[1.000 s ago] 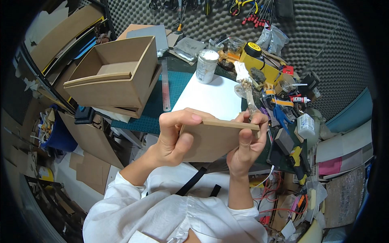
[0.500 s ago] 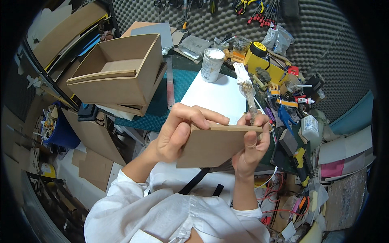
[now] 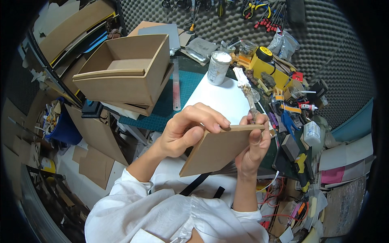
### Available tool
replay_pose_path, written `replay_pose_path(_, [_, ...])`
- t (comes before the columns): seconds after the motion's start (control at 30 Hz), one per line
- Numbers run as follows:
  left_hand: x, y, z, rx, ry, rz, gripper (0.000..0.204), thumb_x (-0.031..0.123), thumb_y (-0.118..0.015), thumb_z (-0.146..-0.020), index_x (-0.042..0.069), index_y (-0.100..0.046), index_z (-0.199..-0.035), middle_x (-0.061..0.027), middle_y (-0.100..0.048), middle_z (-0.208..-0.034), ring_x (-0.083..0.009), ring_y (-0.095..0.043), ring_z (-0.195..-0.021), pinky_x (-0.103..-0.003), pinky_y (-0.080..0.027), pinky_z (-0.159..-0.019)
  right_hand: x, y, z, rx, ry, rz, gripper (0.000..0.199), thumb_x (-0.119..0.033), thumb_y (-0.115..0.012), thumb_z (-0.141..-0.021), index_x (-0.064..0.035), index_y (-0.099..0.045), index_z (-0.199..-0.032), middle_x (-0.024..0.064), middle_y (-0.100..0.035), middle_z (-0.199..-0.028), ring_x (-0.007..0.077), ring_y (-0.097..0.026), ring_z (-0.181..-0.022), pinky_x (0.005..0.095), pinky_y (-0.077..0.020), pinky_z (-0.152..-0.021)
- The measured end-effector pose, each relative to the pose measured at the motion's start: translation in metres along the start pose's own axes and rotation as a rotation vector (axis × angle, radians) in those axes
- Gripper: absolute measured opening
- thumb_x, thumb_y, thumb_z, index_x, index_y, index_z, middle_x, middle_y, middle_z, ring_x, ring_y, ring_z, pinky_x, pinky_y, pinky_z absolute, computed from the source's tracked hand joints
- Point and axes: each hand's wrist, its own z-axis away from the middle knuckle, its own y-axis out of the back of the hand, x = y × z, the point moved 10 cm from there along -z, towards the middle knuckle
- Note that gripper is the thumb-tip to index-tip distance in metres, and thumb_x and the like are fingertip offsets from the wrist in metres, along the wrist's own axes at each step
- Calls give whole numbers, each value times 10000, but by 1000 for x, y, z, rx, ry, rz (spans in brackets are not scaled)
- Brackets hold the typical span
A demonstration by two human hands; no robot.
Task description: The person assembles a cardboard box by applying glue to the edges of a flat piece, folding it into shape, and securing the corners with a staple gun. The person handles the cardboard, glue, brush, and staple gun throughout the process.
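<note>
A flat brown fibreboard panel is held up tilted in front of me, above the bench's near edge. My left hand has its thumb and bent fingers at the panel's upper left corner and top edge. My right hand grips the panel's right end, thumb on the near face. In that same hand a brush points up and away, its bristles and shaft caked white. Fingers behind the panel are hidden. Beyond stands a white-smeared tub on a white sheet.
Left on the green cutting mat stands an open fibreboard box, with a steel ruler beside it. Tools, a white bottle and a yellow glue gun crowd the right side. A blue bin sits lower left.
The panel has turned, so its left edge now shows and its lower left corner hangs lower. My left fingers have shifted slightly along its corner. The whole view has moved a little.
</note>
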Motion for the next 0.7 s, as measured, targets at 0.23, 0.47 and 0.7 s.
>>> replay_pose_path(0.23, [1, 0, 4, 0, 63, -4, 336, 218, -497, -983, -17, -543, -1219, -195, -590, -1211, -260, -571, -1143, -378, -467, -936, -5, -1, 1, 9, 27, 34, 513, -344, -800, -796, -77, -430, -1030, 54, -459, -1025, 101, -514, -844, 220, -425, -775])
replay_pose_path(0.47, [-6, -10, 19, 92, 465, -370, 311, 70, -717, -838, -32, -660, -1126, -123, -709, -960, -167, -676, -813, -259, -520, -742, -15, -5, 7, -18, 120, 155, 511, -350, -803, -790, -83, -422, -1001, 55, -432, -1026, 107, -524, -839, 229, -436, -747])
replay_pose_path(0.7, [8, 1, 18, 39, 364, -568, 369, 37, -708, -805, 21, -660, -1170, -109, -706, -1077, -201, -706, -843, -280, -551, -733, -43, 11, 0, 105, 332, 263, 202, -178, -596, -958, -50, -448, -1007, 57, -437, -950, 88, -473, -732, 218, -401, -646])
